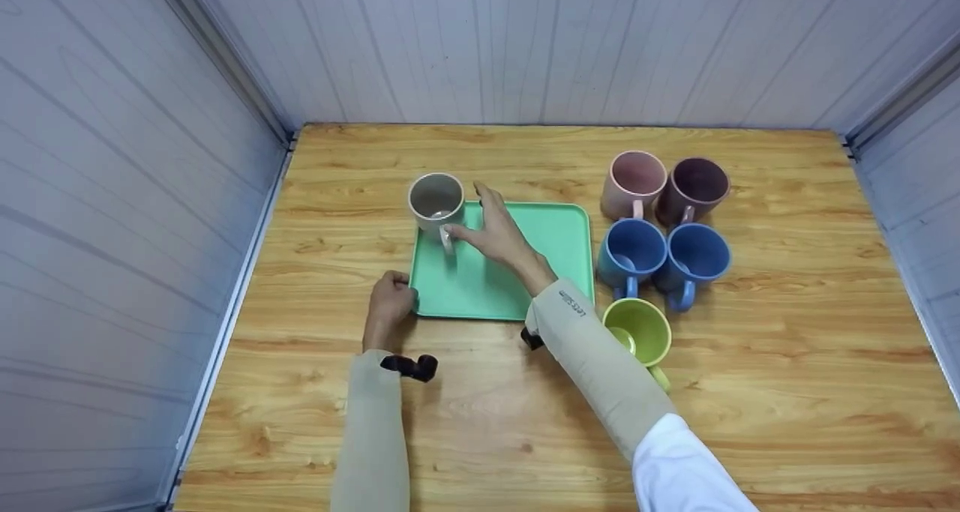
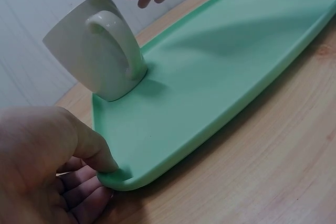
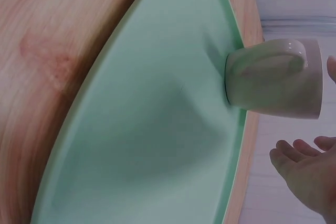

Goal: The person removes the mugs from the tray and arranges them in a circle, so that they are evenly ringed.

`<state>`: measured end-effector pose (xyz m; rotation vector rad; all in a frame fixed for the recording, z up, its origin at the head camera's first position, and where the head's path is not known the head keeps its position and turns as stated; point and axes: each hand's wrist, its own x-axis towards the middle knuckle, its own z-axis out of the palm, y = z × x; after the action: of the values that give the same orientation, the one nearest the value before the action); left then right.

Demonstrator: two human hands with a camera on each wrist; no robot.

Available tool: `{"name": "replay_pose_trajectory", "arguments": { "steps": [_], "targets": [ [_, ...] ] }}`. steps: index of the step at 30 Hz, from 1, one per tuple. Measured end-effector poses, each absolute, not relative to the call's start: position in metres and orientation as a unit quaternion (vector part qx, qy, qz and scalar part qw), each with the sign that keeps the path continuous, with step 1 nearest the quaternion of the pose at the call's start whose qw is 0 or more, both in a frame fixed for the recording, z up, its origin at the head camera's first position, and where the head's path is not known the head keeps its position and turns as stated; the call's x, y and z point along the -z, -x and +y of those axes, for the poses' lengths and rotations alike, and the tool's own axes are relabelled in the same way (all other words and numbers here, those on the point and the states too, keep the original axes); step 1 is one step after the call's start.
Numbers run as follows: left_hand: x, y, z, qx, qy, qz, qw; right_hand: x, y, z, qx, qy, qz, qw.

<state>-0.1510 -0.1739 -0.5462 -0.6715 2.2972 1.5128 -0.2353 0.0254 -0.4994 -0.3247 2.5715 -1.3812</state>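
A light grey mug stands upright on the far left corner of a green tray, its handle facing the near side. My left hand grips the tray's near left corner; in the left wrist view its thumb presses on the tray and the fingers curl under the rim. Over the tray, my right hand is just right of the grey mug, fingers spread and holding nothing. From the right wrist view, a gap shows between that hand and the mug.
Right of the tray stand a pink mug, a dark purple mug, two blue mugs, one nearer the tray and one farther right, and a yellow-green mug partly behind my right sleeve. Panelled walls enclose the wooden table.
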Motion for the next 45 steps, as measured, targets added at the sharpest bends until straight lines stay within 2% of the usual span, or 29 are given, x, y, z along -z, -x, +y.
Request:
{"name": "replay_pose_trajectory", "arguments": {
  "steps": [21, 45],
  "targets": [
    [0.547, 0.149, -0.174, -0.515, 0.226, 0.816, 0.138, 0.493, 0.246, 0.009, 0.440, 0.115, 0.882, 0.127],
    [0.548, 0.150, -0.173, -0.536, 0.242, 0.796, 0.141, 0.498, 0.257, -0.003, 0.472, 0.123, 0.864, 0.129]
  ]
}}
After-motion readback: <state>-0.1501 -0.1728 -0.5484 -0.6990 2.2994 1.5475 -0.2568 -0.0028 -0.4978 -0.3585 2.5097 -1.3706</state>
